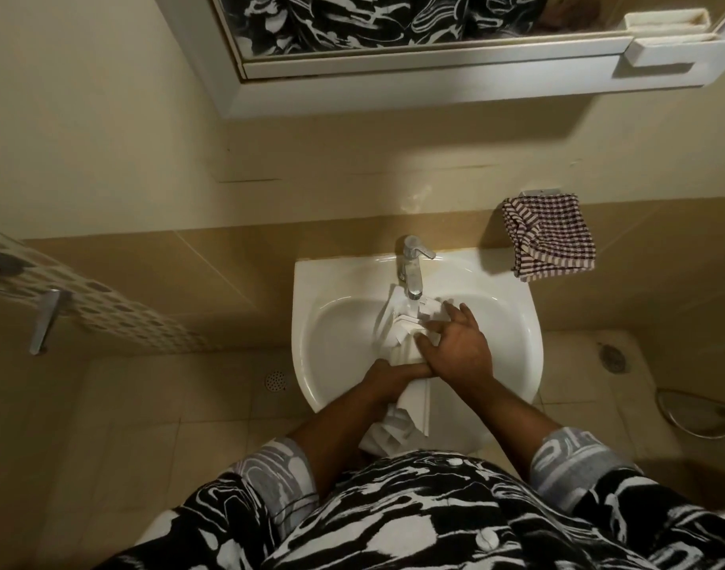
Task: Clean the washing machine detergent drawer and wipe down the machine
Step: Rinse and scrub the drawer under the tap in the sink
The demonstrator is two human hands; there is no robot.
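Observation:
A white plastic detergent drawer point(397, 322) lies lengthwise in the white sink point(340, 335), its far end under the chrome tap point(412, 265). My left hand point(387, 382) grips the drawer's near half from the left, fingers curled round it. My right hand point(455, 343) lies on top of the drawer's middle with the fingers spread and fairly straight, pressing on its compartments. The drawer's near end point(389, 434) sticks out over the sink's front rim. Whether water runs from the tap is not clear.
A checked brown-and-white towel point(550, 236) hangs on the wall right of the sink. A mirror cabinet point(434, 63) juts out above. A patterned door with a metal handle point(44, 318) stands at the left. Floor drains point(276, 380) lie in the tiled floor.

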